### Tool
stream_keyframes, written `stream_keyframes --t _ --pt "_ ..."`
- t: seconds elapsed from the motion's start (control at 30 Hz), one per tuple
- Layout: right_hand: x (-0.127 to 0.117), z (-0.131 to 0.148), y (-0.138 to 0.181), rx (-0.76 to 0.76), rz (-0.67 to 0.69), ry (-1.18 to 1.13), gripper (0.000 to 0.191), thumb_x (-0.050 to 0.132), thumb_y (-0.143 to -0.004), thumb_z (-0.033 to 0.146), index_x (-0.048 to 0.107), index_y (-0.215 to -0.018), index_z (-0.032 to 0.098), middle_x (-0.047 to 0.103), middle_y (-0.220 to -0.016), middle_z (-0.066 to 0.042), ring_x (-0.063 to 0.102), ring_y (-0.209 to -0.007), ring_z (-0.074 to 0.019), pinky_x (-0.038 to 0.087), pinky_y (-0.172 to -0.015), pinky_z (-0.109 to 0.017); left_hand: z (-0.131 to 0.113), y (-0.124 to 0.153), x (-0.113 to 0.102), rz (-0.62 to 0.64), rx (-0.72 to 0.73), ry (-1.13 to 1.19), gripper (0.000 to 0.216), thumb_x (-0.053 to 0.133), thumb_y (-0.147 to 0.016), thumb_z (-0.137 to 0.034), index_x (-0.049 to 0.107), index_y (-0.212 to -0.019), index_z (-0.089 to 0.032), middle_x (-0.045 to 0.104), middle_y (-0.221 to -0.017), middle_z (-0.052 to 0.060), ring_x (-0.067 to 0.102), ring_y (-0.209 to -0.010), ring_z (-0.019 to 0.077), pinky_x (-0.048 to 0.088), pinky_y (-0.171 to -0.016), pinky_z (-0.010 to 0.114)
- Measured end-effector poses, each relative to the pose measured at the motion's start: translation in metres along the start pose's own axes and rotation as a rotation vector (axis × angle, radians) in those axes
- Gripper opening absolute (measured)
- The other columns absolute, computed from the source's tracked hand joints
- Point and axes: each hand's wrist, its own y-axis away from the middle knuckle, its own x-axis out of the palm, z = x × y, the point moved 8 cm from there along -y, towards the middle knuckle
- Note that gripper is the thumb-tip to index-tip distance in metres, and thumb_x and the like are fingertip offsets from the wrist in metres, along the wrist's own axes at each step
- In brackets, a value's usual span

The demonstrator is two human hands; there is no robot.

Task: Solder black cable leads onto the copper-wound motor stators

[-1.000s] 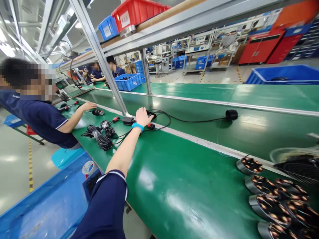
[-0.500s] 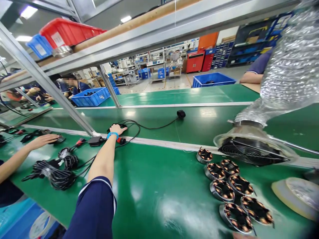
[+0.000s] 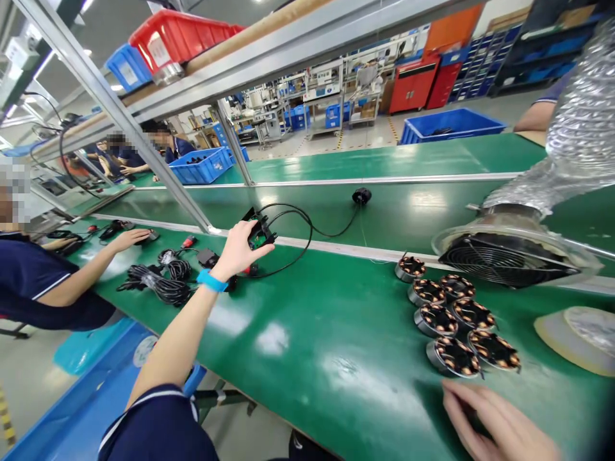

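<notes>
My left hand [image 3: 237,246], with a blue wristband, is closed around a black plastic housing with a green circuit board [image 3: 259,237] in it. The housing is raised over the aluminium strip at the back of the bench. A thin black cable [image 3: 307,221] loops from it to a round black connector [image 3: 362,196] lying on the belt. My right hand [image 3: 494,419] is low over the bench at the lower right, fingers loosely bent and apart from the thumb, nothing seen in them. Several copper-wound motor stators [image 3: 454,356] stand just beyond it.
Bundled black cables [image 3: 163,282] and a black box [image 3: 207,258] lie left of my forearm. A co-worker's hand [image 3: 129,239] rests farther left. A fume hood [image 3: 509,256] with a foil duct hangs at right, near a tape roll [image 3: 576,339]. A metal post [image 3: 163,173] rises at the bench's back.
My left hand has lifted the housing off the belt, tilting it so its green board shows. My right hand has come farther into view at the lower right. The camera view has shifted.
</notes>
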Motion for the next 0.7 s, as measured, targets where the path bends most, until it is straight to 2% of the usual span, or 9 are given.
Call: stream_keyframes --t 0.1,0.17,0.27,0.33,0.37,0.43,0.53,0.6,0.7 --pt "0.01 0.026 -0.036 0.053 0.023 -0.056 0.019 0.061 -0.098 0.032 0.067 -0.11 0.018 0.074 -0.097 -0.008 0.073 -0.083 -0.0202 0.059 -0.081 -0.033 -0.03 0.054 -0.044 -0.022 0.061 0.021 0.074 0.072 -0.085 -0.058 0.05 -0.145 -0.021 0.058 -0.133 0.014 0.055 -0.126 0.0325 0.044 -0.111 0.046" --pt "0.026 0.051 -0.072 0.07 0.03 -0.116 0.04 0.061 -0.099 0.036 0.058 -0.133 0.017 0.07 -0.117 -0.014 0.07 -0.104 -0.0266 0.058 -0.094 -0.043 -0.044 0.087 -0.062 -0.014 0.067 0.027 0.077 0.074 -0.084 -0.057 0.048 -0.148 -0.023 0.057 -0.135 0.015 0.054 -0.128 0.0337 0.044 -0.112 0.048" --pt "0.062 0.089 -0.133 0.084 0.057 -0.189 0.082 0.063 -0.097 0.047 0.026 -0.16 0.011 0.045 -0.154 -0.023 0.045 -0.143 -0.0377 0.042 -0.116 -0.059 -0.064 0.13 -0.071 0.015 0.09 0.061 0.086 0.078 -0.08 -0.058 0.044 -0.151 -0.024 0.056 -0.135 0.017 0.054 -0.127 0.0351 0.046 -0.111 0.051" --pt "0.092 0.116 -0.164 0.04 0.1 -0.28 0.092 0.063 -0.096 0.05 0.014 -0.163 0.01 0.034 -0.161 -0.023 0.033 -0.151 -0.0388 0.032 -0.122 -0.063 -0.073 0.155 -0.069 0.039 0.105 0.088 0.094 0.08 -0.077 -0.061 0.041 -0.154 -0.025 0.056 -0.135 0.018 0.055 -0.126 0.0361 0.048 -0.109 0.053" --pt "0.108 0.126 -0.175 0.017 0.136 -0.342 0.089 0.062 -0.096 0.049 0.016 -0.162 0.01 0.039 -0.159 -0.022 0.037 -0.149 -0.0376 0.031 -0.123 -0.062 -0.076 0.165 -0.068 0.044 0.11 0.102 0.097 0.08 -0.076 -0.063 0.039 -0.155 -0.024 0.056 -0.134 0.018 0.056 -0.125 0.0364 0.049 -0.108 0.054" --pt "0.139 0.137 -0.184 0.002 0.231 -0.467 0.068 0.056 -0.099 0.042 0.034 -0.156 0.013 0.061 -0.14 -0.017 0.056 -0.133 -0.0327 0.041 -0.117 -0.057 -0.077 0.185 -0.07 0.032 0.111 0.119 0.101 0.081 -0.075 -0.063 0.036 -0.156 -0.024 0.057 -0.133 0.019 0.057 -0.124 0.0366 0.05 -0.106 0.054" --pt "0.171 0.125 -0.183 0.06 0.34 -0.527 0.035 0.048 -0.097 0.033 0.069 -0.121 0.018 0.076 -0.098 -0.009 0.071 -0.094 -0.0255 0.057 -0.089 -0.043 -0.071 0.211 -0.084 -0.032 0.09 0.112 0.102 0.082 -0.075 -0.061 0.033 -0.157 -0.024 0.056 -0.133 0.019 0.057 -0.123 0.0361 0.05 -0.105 0.054" --pt "0.176 0.109 -0.186 0.106 0.322 -0.484 0.032 0.047 -0.094 0.034 0.075 -0.102 0.02 0.076 -0.089 -0.008 0.069 -0.083 -0.025 0.056 -0.079 -0.04 -0.063 0.224 -0.097 -0.065 0.066 0.087 0.101 0.082 -0.075 -0.06 0.034 -0.156 -0.024 0.056 -0.133 0.019 0.057 -0.122 0.0357 0.051 -0.104 0.054" --pt "0.164 0.094 -0.205 0.14 0.205 -0.436 0.032 0.05 -0.087 0.034 0.075 -0.102 0.021 0.076 -0.089 -0.008 0.068 -0.083 -0.0259 0.054 -0.082 -0.042 -0.042 0.229 -0.124 -0.136 0.018 0.042 0.094 0.081 -0.076 -0.06 0.041 -0.153 -0.023 0.056 -0.133 0.018 0.057 -0.123 0.0352 0.051 -0.105 0.053"
